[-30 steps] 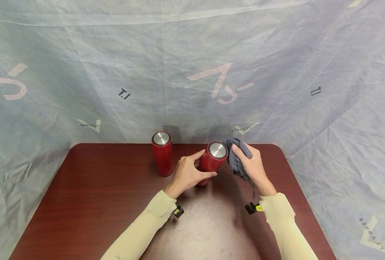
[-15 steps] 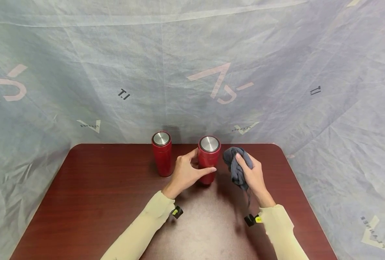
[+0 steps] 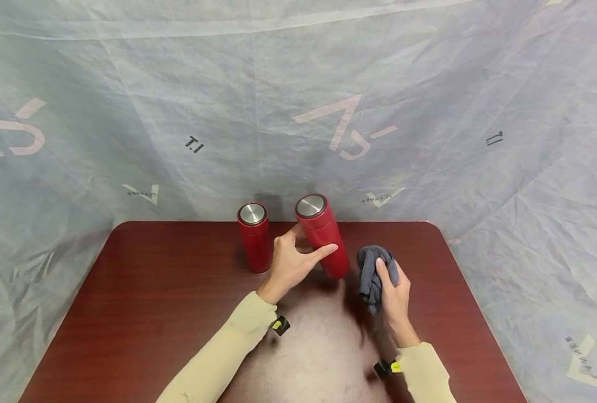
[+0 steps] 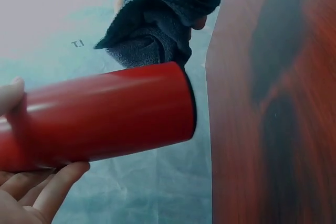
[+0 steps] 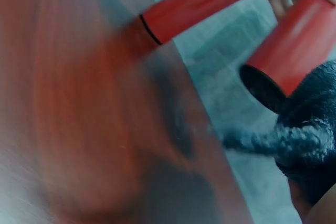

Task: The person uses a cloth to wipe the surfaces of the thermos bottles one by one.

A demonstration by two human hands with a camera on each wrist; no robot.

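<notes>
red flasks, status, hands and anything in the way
Left hand grips tilted flask, raised off table. Right hand holds grey cloth. Other flask upright, not between hands.

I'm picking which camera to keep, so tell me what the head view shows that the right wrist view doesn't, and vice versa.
Only the head view shows the silver lids on the held bottle and the standing bottle, plus lettering on the sheet. Only the right wrist view shows the held bottle's dark underside. Both show these two bottles, the left hand gripping one, the dark cloth in the right hand, the table and the sheet.
</notes>
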